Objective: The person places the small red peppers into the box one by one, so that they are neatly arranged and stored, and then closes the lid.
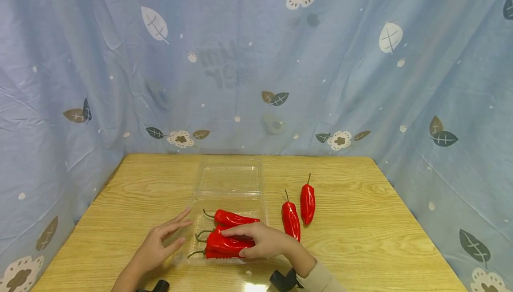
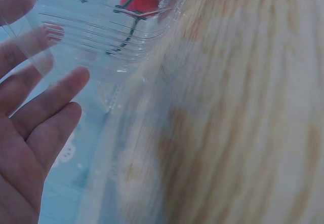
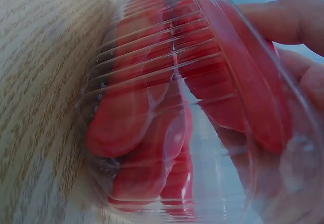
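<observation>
A clear plastic clamshell box point(image 1: 230, 204) lies open on the table with its lid folded back to the far side. Several red peppers point(image 1: 236, 218) lie crosswise in its base, green stems to the left. Over the near right part of the box, my right hand point(image 1: 264, 240) grips the uppermost red pepper point(image 1: 224, 241) between thumb and fingers; in the right wrist view this pepper point(image 3: 268, 107) shows tilted behind the clear wall. My left hand point(image 1: 156, 245) is at the box's left side, fingers spread and holding nothing. The left wrist view shows its fingertips point(image 2: 76, 82) close by the ribbed wall.
Two more red peppers lie on the table right of the box, one nearer point(image 1: 291, 221) and one farther point(image 1: 307, 204), stems pointing away. A blue patterned curtain point(image 1: 240, 60) hangs behind and along both sides of the wooden table point(image 1: 360, 221).
</observation>
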The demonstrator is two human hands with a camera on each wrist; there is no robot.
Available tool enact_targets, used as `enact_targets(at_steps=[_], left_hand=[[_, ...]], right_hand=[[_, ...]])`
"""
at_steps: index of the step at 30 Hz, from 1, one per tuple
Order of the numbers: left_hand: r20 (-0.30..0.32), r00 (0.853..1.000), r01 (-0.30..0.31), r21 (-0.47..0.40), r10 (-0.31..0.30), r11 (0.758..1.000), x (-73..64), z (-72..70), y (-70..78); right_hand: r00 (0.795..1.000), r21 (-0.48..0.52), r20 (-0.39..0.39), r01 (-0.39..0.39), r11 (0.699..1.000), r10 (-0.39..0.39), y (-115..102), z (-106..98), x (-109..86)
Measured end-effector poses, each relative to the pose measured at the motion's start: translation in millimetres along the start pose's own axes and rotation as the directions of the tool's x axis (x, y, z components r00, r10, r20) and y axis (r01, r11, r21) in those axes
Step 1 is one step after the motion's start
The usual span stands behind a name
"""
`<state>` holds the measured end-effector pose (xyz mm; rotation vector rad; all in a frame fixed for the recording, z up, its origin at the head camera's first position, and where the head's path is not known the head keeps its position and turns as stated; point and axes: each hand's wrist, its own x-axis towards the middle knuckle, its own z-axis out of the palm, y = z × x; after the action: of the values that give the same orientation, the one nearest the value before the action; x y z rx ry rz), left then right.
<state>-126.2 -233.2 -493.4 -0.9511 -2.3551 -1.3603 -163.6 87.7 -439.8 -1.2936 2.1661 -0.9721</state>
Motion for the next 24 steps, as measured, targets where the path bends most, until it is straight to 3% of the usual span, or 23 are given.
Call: enact_targets(at_steps=[15,24], left_hand=[[-0.023,0.999,-0.032,0.023,0.033,0.999,-0.6,1.7,-2.6],[-0.025,0.999,-0.035,0.011,0.035,0.999,-1.7,1.9,-3.8]], right_hand=[[1.000,0.027,0.010,0.025,0.999,-0.026,0.4,-0.3,1.5],[0.999,0.068,-0.038,0.042,0.997,-0.039,2.1,2.6,2.4]])
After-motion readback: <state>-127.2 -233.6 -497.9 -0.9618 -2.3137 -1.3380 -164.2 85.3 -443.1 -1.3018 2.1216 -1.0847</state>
